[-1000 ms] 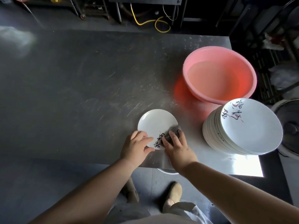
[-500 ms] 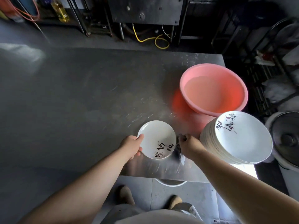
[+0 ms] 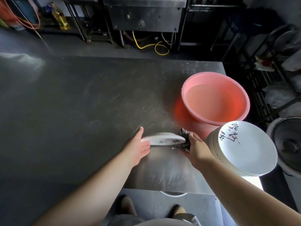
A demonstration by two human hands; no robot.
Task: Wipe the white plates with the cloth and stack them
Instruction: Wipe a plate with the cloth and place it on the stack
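A small white plate (image 3: 162, 139) with black writing is tilted up off the steel table (image 3: 81, 103), its rim facing me. My left hand (image 3: 140, 146) holds its left edge, thumb up over the rim, with the fingers hidden behind the plate. My right hand (image 3: 194, 147) grips a dark grey cloth (image 3: 184, 137) bunched against the plate's right edge. A tall stack of larger white plates (image 3: 244, 149) with black and red writing stands to the right, at the table's corner.
A pink basin (image 3: 215, 98) holding water sits behind the stack. A round metal lid or fan (image 3: 290, 144) lies off the table's right edge. Stands, a yellow hose (image 3: 153, 46) and an oil bottle (image 3: 61, 18) line the back. My shoes show below the near edge.
The small plate lay flat on the table while the cloth wiped it; now my left hand has lifted and tilted it on edge, and my right hand brings the cloth to its right rim.
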